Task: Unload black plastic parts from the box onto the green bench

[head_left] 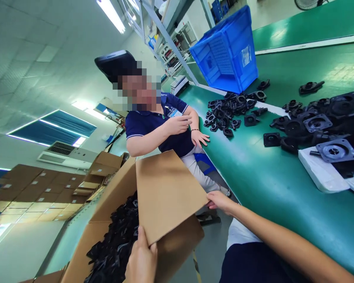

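Observation:
A flat sheet of brown cardboard (166, 192) is held between my two hands, over the right side of a large open cardboard box (96, 210). My left hand (142, 257) is closed on the sheet's near corner, thumb on top. At the right corner, the fingers of my right hand (218, 201) pinch the edge. Many black plastic parts (118, 236) fill the box in a heap, partly covered by the sheet. Whether the sheet touches the box, I cannot tell.
A co-worker (162, 129) sits across, one hand on the green table (253, 165). Black parts lie there in two piles (224, 112) (321, 122), beside a tilted blue crate (227, 55) and a white package (321, 169). Stacked cartons (38, 188) stand at the left.

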`<state>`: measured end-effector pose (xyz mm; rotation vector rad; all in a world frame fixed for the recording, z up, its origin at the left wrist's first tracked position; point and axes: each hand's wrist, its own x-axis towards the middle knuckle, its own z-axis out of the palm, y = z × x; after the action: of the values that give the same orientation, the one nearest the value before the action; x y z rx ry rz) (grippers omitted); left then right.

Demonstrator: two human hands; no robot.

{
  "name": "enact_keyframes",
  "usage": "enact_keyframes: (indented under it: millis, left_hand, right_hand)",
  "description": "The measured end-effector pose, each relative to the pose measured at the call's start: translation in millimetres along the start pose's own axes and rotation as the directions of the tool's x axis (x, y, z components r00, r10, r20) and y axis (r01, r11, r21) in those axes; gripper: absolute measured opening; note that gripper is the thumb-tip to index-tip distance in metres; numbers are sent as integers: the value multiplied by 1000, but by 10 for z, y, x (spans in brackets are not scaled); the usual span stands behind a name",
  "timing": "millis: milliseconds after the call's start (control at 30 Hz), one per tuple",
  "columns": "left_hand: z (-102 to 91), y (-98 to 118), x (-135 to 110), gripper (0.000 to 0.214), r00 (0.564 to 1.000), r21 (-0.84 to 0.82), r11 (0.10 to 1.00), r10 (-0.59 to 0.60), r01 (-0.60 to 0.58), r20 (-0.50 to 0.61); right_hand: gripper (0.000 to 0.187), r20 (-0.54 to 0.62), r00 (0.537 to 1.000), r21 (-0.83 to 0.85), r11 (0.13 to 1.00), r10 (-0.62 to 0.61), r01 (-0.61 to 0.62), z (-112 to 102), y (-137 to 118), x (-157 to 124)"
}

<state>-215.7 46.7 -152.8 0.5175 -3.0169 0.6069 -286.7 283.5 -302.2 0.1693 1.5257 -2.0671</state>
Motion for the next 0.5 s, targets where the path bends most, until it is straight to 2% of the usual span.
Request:
enact_keyframes:
  millis: [133,267,367,500]
  left_hand:
    - [104,-204,-214,61,999,-70,997,-34,35,16]
    - [134,-375,-417,68,992,-137,987,-69,84,108]
    - [110,-427,-550,68,991,-162,981,-88,103,101]
    - [49,-456,-701,62,993,-153,983,-92,102,70]
  right_hand:
    - [19,56,997,204,977,49,-60,53,39,-189]
    - [16,71,997,276,959,44,-62,14,12,-472]
    - [25,98,994,310,950,-54,21,-13,-125,-731]
    - [34,131,951,299,926,-279,230,92,-567,-1152]
